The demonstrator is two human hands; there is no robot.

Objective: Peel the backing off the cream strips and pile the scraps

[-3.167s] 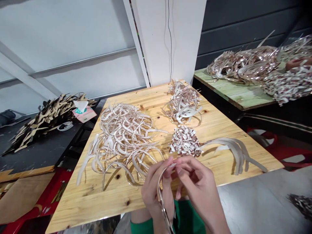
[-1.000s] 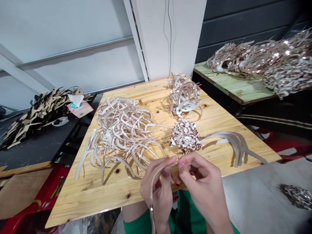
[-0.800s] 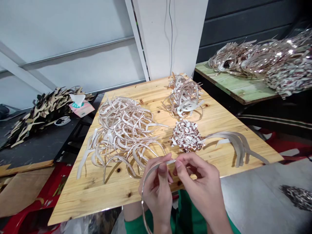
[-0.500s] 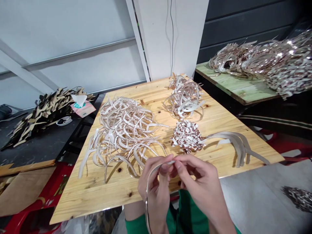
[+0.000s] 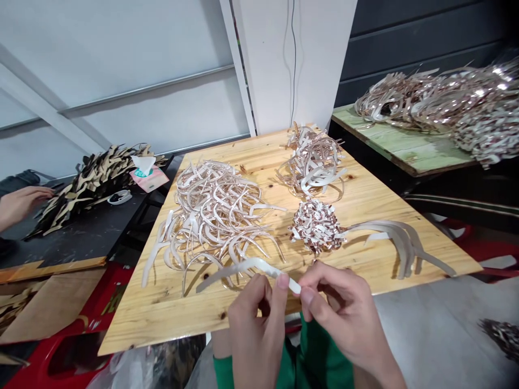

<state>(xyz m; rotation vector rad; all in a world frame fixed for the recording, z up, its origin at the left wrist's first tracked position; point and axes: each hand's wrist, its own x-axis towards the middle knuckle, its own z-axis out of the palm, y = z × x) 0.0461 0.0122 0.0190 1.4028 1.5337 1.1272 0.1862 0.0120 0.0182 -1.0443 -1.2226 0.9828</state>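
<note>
A narrow, curved strip (image 5: 259, 263), pale on its upper face, is pinched at its right end between my two hands. My left hand (image 5: 259, 316) grips it between thumb and bent forefinger a little way in from that end. At the very tip, the thumb and forefinger of my right hand (image 5: 338, 302) close on it. The strip's free end arches out to the left over the table. Beyond my hands lies a dense ball of short, crinkled white and rose-gold pieces (image 5: 318, 227). Left of it spreads a loose pile of curled strips (image 5: 219, 205).
A second tangle of strips (image 5: 314, 159) lies at the back of the wooden table (image 5: 162, 324). Several longer strips (image 5: 399, 243) fan out at right. Another person's hand (image 5: 24, 205) is by the brown-black pile (image 5: 93, 181) at left. More shiny strips (image 5: 441, 102) cover the green table (image 5: 389, 143).
The strip has swung from hanging down toward me to pointing left and away across the table. My hands have moved slightly lower in view. Another person's hand has appeared at far left.
</note>
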